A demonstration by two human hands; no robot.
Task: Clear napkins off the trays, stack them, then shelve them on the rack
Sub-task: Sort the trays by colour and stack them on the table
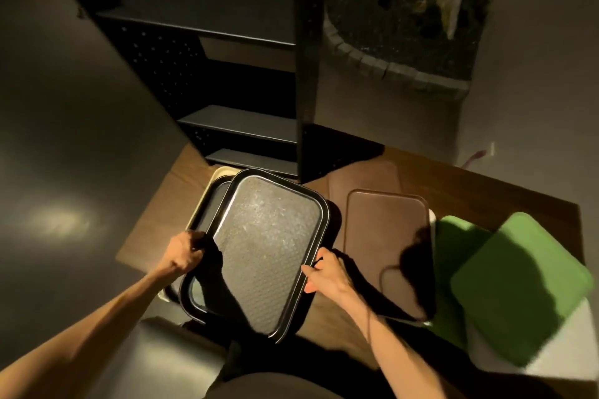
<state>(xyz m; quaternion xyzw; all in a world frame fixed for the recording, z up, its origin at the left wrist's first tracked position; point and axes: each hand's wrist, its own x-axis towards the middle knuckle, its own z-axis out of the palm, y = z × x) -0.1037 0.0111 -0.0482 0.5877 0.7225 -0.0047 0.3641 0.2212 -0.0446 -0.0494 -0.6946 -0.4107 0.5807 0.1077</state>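
I hold a black tray (269, 246) with a textured grey bottom, slightly askew over a stack of trays (207, 201) on the wooden table. My left hand (184, 254) grips its left rim. My right hand (325, 275) grips its right rim. The stack under it shows another black tray and a cream rim at the back left. No napkins are in sight. The black rack (240, 120) with several bare shelves stands just beyond the table.
To the right lie a brown tray (385, 230) on another brown one, and green trays (518, 282) at the table's right end. A planter with leafy plants (405, 10) stands behind on the right. Grey floor stretches along the left.
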